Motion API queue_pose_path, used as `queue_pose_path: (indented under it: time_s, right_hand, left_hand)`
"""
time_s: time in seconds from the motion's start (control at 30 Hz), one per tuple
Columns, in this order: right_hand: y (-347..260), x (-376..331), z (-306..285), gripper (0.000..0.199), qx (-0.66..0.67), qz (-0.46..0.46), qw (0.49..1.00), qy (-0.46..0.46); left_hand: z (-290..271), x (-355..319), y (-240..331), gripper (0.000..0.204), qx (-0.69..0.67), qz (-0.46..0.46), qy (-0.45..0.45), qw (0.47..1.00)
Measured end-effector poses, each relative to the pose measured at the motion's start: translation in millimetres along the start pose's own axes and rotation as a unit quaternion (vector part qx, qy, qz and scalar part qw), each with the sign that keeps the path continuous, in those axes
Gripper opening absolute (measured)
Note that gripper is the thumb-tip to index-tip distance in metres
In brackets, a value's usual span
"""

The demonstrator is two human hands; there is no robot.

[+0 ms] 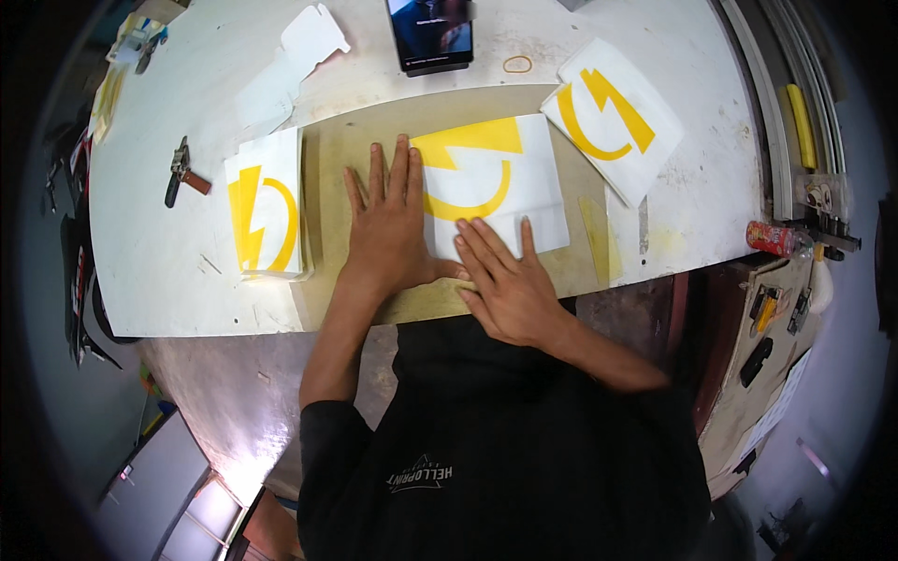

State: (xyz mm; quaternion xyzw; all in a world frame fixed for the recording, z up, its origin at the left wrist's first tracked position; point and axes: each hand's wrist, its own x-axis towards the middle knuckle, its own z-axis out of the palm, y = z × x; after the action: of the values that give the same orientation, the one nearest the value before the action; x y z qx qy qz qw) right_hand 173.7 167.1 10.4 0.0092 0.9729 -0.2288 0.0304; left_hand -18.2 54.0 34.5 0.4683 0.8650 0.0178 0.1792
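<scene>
A white paper sheet or flat bag (pixel 543 192) with a yellow bolt-and-curve print lies in front of me on a tan board (pixel 337 150). Flat along its left edge rests my left hand (pixel 388 224), fingers stretched upward and thumb pointing right. My right hand (pixel 510 285) presses on the lower part of the paper with its fingers spread. Neither hand grips anything. To the left stands a thick stack of folded white pieces (pixel 273 173) with the same print. More printed white paper (pixel 622 126) lies tilted at the upper right, partly over the board's corner.
A phone (pixel 430 37) stands upright at the far side of the white table (pixel 150 271). Left of it lies a torn white paper piece (pixel 304 56); right, a rubber band (pixel 517 64). A small brown-handled tool (pixel 187 173) lies at left. A red-labelled bottle (pixel 776 239) is by the right edge.
</scene>
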Motion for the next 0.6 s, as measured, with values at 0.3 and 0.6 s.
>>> queue_pose_path:
  time_s: [0.3, 0.6]
  right_hand:
    - [38.3, -51.9, -36.3, 0.067, -0.068, 0.107, 0.988, 0.082]
    - [79.3, 4.8, -48.4, 0.062, 0.007, -0.044, 0.992, 0.115]
  left_hand:
    - [1.1, -5.7, -5.5, 0.166, -0.046, 0.017, 0.036, 0.998]
    - [39.9, -34.9, 21.6, 0.062, -0.079, 0.126, 0.228, 0.962]
